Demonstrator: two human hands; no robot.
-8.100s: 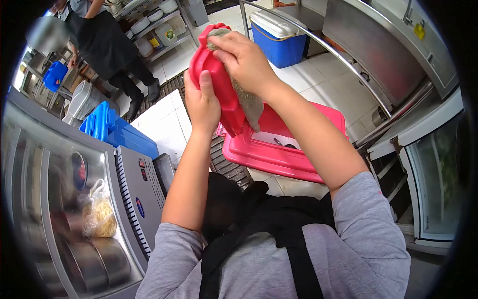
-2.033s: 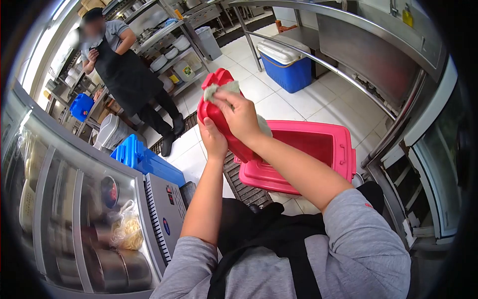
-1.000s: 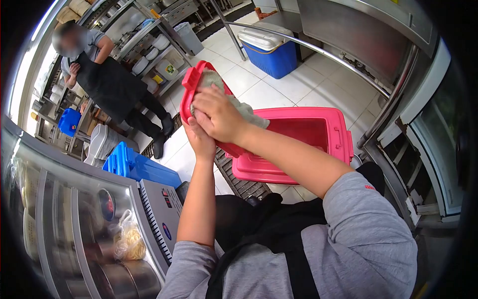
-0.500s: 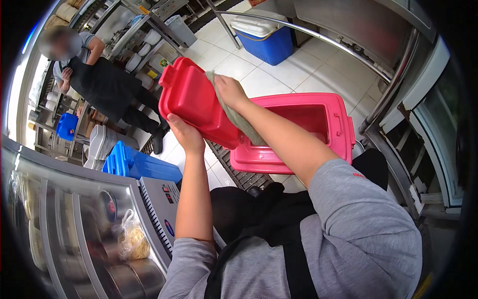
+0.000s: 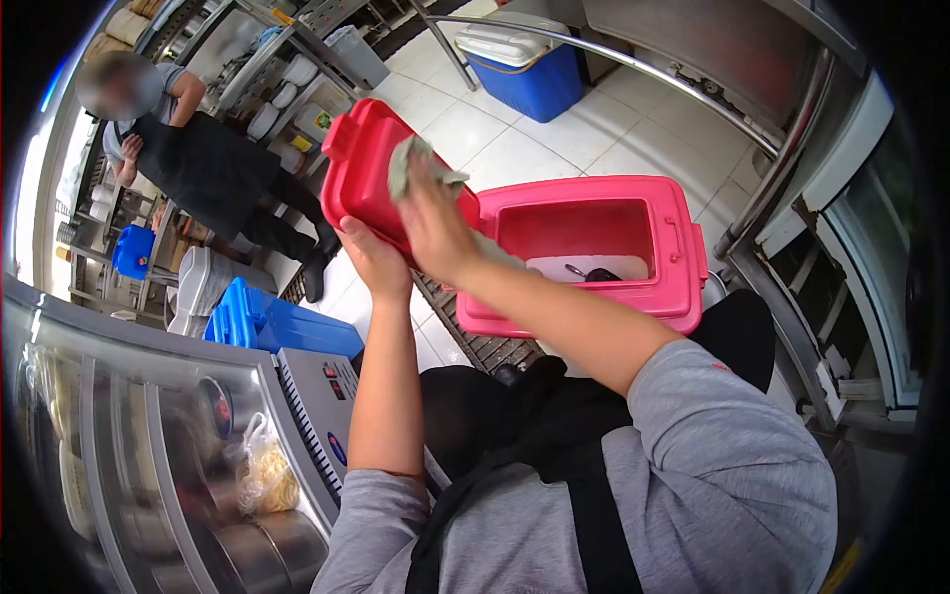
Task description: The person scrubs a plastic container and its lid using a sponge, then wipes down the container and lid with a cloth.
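Observation:
My left hand (image 5: 376, 265) grips the near lower edge of a red plastic lid (image 5: 368, 148), which is held up and tilted. A grey-green cloth (image 5: 408, 163) lies against the lid's face under my right hand (image 5: 431, 226). The right fingers are stretched over the cloth and press it to the lid; part of the cloth trails below the wrist. Just right of the lid stands a pinkish-red bin (image 5: 677, 238) with a rectangular opening. Inside it, something white shows, with a dark object (image 5: 600, 275) on top whose kind I cannot make out.
A co-worker (image 5: 218, 163) in a black apron stands at the far left by metal shelves. A blue-lidded bin (image 5: 287, 322) is left of me, above a glass display fridge (image 5: 198, 465). A blue cooler (image 5: 524, 84) sits behind, near a metal rail (image 5: 633, 69).
My right hand has moved left and down with the cloth, across the lid's face. The lid has tilted slightly, and more of the bin's opening now shows.

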